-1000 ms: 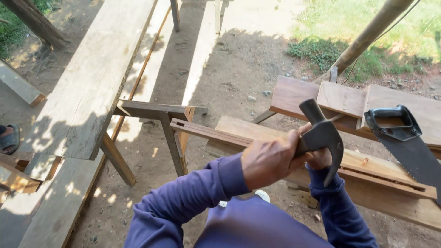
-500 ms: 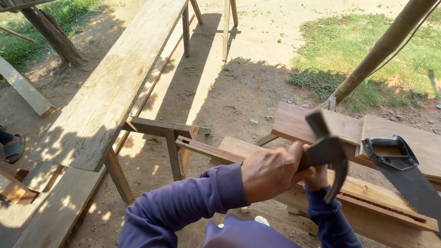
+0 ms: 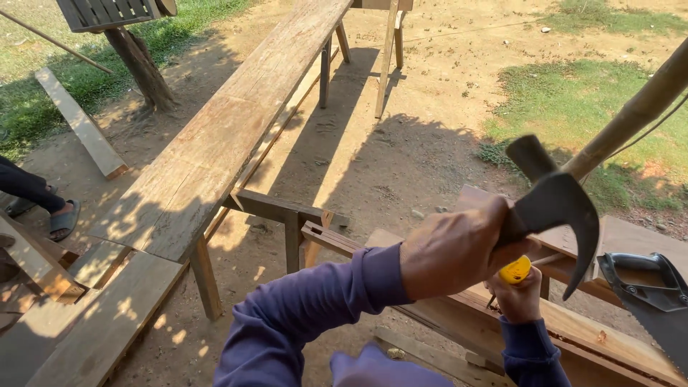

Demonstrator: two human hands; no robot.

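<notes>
Two hands at work, both in purple sleeves. Left hand (image 3: 455, 251) clenched around a dark claw hammer (image 3: 555, 204) just under its head, claw curving down to the right. Right hand (image 3: 517, 295) lower, closed on a yellow-handled tool (image 3: 514, 270) (tip hidden, kind unclear), above a wooden frame (image 3: 430, 304). Handsaw with black grip (image 3: 648, 290) lies on boards at far right. Long plank surface (image 3: 236, 129) runs up left. Another person's sandalled foot (image 3: 63, 218) at left edge.
</notes>
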